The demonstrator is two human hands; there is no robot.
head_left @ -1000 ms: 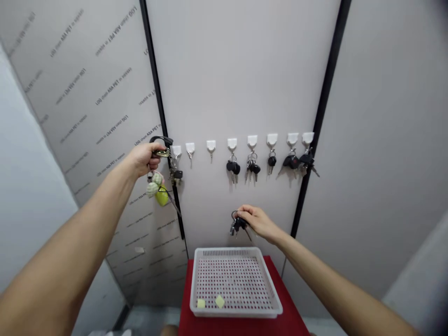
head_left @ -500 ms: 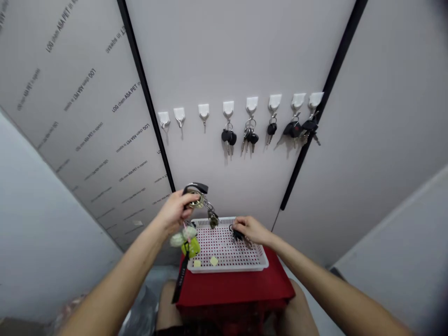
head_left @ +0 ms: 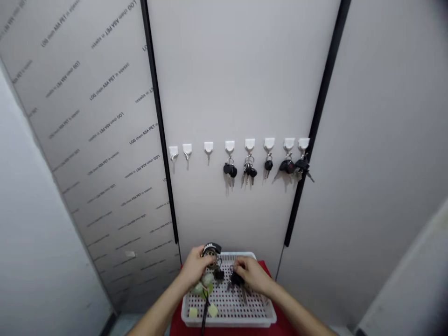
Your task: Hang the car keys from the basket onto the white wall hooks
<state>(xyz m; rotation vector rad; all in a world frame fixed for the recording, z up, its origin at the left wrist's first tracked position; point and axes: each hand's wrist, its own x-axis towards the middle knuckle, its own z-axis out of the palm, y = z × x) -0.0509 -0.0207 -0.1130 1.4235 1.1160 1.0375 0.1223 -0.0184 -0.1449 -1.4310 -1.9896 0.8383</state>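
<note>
My left hand (head_left: 196, 265) grips a keychain (head_left: 211, 253) with a black strap, a gold-coloured round piece and pale green and yellow-green charms (head_left: 206, 282) dangling below. It is over the left part of a white perforated basket (head_left: 229, 322). My right hand (head_left: 252, 275) pinches a bunch of keys (head_left: 237, 280) with black heads above the basket's right half. Two pale yellow square pieces (head_left: 212, 310) lie in the basket near its front edge.
On the white panel is a row of white hooks (head_left: 208, 148). Several bunches of keys (head_left: 248, 171) hang from the right-hand hooks; the three left hooks hold nothing. Black strips (head_left: 161, 126) run down both sides of the panel. A red surface (head_left: 177, 322) supports the basket.
My left hand has lowered the keychain from beside the basket to over it, closer to my right hand. The right hand still holds its keys. The view has tilted upward.
</note>
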